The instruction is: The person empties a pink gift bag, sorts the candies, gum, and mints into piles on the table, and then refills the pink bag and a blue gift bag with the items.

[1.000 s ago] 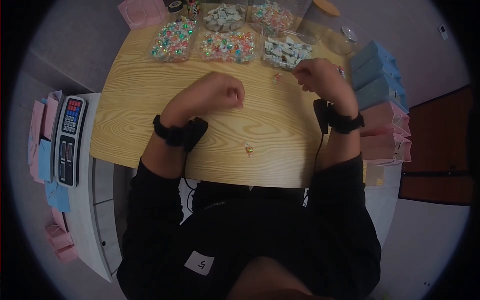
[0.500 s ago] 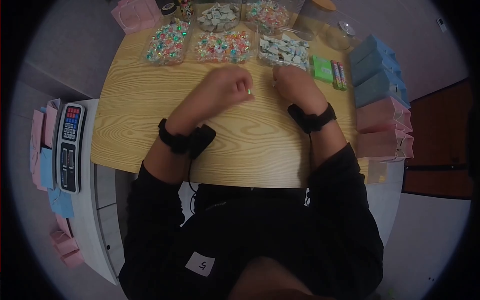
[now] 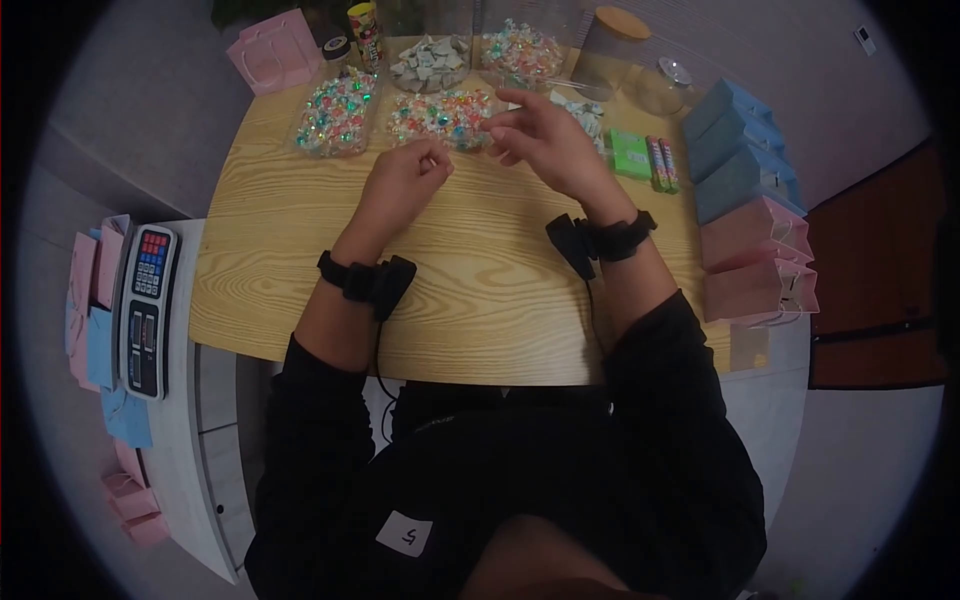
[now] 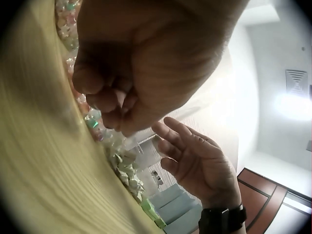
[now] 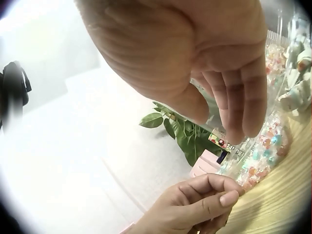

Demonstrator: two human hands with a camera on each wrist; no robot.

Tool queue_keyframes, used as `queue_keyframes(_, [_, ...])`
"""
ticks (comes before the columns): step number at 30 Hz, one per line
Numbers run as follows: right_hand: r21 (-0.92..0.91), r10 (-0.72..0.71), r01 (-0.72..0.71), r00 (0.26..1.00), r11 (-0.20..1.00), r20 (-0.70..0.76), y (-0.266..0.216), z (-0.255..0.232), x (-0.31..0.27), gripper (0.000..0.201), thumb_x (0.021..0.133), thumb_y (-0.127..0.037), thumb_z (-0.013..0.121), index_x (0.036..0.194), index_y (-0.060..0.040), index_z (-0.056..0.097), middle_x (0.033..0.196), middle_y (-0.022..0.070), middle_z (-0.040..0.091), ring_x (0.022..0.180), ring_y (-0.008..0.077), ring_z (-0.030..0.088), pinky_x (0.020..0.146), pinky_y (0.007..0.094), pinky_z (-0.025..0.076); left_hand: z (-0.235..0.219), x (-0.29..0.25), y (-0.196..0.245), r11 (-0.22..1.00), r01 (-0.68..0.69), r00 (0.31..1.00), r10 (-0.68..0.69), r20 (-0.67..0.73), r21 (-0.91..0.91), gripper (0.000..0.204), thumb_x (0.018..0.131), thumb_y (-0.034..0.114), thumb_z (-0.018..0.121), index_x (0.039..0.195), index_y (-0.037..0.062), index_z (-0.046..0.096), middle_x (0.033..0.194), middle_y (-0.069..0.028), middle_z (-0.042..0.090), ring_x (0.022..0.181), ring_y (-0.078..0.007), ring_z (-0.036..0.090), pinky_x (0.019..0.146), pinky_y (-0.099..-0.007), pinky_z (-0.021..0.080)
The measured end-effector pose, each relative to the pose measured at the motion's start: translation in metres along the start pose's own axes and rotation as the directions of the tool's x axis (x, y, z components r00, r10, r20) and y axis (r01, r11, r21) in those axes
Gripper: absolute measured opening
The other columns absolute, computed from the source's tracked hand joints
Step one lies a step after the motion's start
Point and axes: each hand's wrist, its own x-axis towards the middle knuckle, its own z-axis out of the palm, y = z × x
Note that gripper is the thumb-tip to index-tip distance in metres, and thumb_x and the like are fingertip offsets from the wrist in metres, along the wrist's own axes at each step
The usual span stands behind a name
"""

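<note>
In the head view my left hand (image 3: 405, 190) is above the table, just in front of the middle tray of wrapped candies (image 3: 440, 115). Its fingers are curled, and in the left wrist view a pale bit of wrapped candy (image 4: 120, 96) shows among them, mostly hidden. To its right, my right hand (image 3: 548, 145) reaches over the near right corner of that tray. In the right wrist view its fingers (image 5: 235, 105) are loosely extended, with nothing gripped. Part of a tray of pale wrapped packets (image 3: 585, 118) is hidden behind this hand.
Another candy tray (image 3: 338, 115) stands left, with tubs of packets (image 3: 430, 68) and candies (image 3: 522, 55) behind. A green box (image 3: 630, 155) and two candy rolls (image 3: 663, 165) lie right, beside blue bags (image 3: 740, 150) and pink bags (image 3: 760, 250). A scale (image 3: 148, 310) sits far left.
The loose candy near the table's front edge and the one by the packet tray are gone from the tabletop. My right hand moved left and forward, its fingers loosening; my left hand drew back leftward.
</note>
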Motion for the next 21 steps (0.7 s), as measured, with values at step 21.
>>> queue_keyframes(21, [-0.915,-0.504,-0.206,0.782,0.346,-0.366,-0.131,-0.100,-0.225,0.023,0.076,-0.001,0.066,0.099,-0.0036,0.068,0.091,0.0122,0.069,0.088,0.0323,0.063,0.078,0.0392,0.050,0.009,-0.012,-0.003,0.998,0.027,0.908,-0.045,0.416,0.049,0.028,0.082,0.013,0.076,0.105,0.0040,0.061,0.068,0.0039,0.045,0.062,-0.0072,0.042,0.055,-0.0247,0.037])
